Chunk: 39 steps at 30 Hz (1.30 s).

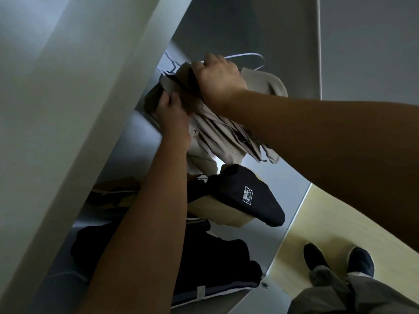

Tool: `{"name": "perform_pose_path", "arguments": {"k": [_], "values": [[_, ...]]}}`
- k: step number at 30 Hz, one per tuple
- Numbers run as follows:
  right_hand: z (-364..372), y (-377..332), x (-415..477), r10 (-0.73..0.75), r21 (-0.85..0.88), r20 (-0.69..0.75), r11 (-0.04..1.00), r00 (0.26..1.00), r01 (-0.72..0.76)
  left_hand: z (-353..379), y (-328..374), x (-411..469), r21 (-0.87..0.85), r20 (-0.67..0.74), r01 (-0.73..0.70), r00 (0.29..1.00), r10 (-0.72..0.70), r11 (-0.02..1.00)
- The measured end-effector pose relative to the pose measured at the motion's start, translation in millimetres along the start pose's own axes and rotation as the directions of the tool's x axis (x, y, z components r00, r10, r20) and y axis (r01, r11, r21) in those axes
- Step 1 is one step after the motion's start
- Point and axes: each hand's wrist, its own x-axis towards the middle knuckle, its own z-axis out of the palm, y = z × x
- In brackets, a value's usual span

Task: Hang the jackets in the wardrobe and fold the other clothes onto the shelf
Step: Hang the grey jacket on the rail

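A beige jacket hangs inside the wardrobe, its dark brown collar bunched at the top. My right hand grips that collar from above, beside a thin white wire hanger. My left hand pinches the collar's lower left edge. Below hangs a black garment with a white patch over a tan one. Dark folded clothes lie on the wardrobe floor.
A white wardrobe door stands close on the left. The grey wardrobe wall fills the back. Pale wood floor and my two dark shoes are at the lower right. A brown garment lies low on the left.
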Motion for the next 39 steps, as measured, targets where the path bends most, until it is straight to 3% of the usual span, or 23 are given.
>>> {"name": "perform_pose_path", "arguments": {"k": [7, 11, 15, 18, 24, 28, 34, 39], "values": [[10.3, 11.3, 4.9, -0.045, -0.074, 0.072, 0.996, 0.996, 0.050, -1.2, -19.1, 6.9, 0.131, 0.044, 0.121, 0.991, -0.128, 0.984], [10.7, 18.2, 0.6, -0.073, -0.063, 0.062, 0.995, 0.995, 0.077, -3.0, -26.7, 5.1, 0.237, 0.018, 0.053, 0.998, -0.059, 0.970], [14.6, 26.8, -15.4, -0.095, -0.153, -0.014, 0.984, 0.995, 0.092, -9.5, -37.0, 5.3, 0.444, -0.040, 0.032, 0.999, -0.016, 0.896], [18.2, 29.9, -31.8, -0.131, -0.225, -0.072, 0.968, 0.989, 0.112, -10.4, -45.7, -2.1, 0.595, 0.019, 0.015, 0.999, -0.033, 0.803], [24.9, 39.1, -60.9, -0.112, -0.266, -0.013, 0.958, 0.994, 0.104, -8.3, -64.0, -12.3, 0.714, 0.101, -0.071, 0.995, -0.002, 0.697], [29.8, 49.6, -75.0, -0.071, -0.203, 0.094, 0.975, 0.993, 0.088, -6.3, -71.1, -15.2, 0.654, 0.067, -0.016, 0.997, -0.037, 0.756], [36.6, 72.7, -95.4, 0.088, -0.081, 0.307, 0.995, 0.948, -0.066, 11.4, -72.0, -23.0, 0.362, -0.095, 0.195, 0.980, -0.172, 0.911], [44.3, 89.7, -112.5, 0.171, 0.013, 0.424, 0.981, 0.889, -0.194, 33.0, -78.4, -25.0, 0.170, -0.224, 0.207, 0.960, -0.167, 0.963]]}}
